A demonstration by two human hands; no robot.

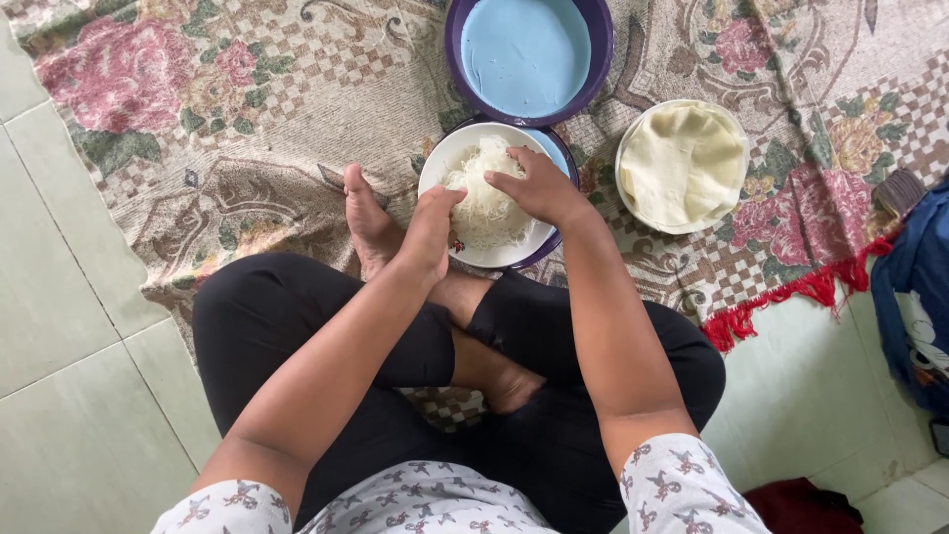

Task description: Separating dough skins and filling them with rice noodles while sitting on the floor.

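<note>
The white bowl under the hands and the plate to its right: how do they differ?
The white bowl holds a loose heap of thin white noodles; the plate holds flat, pale yellow round sheets, stacked. Both hands, the left hand and the right hand, are at the bowl, on the noodles; nothing touches the plate. The bowl sits on top of a purple-rimmed dish; the plate lies directly on the rug. Both are round and white.

White noodles heaped in bowl
</note>
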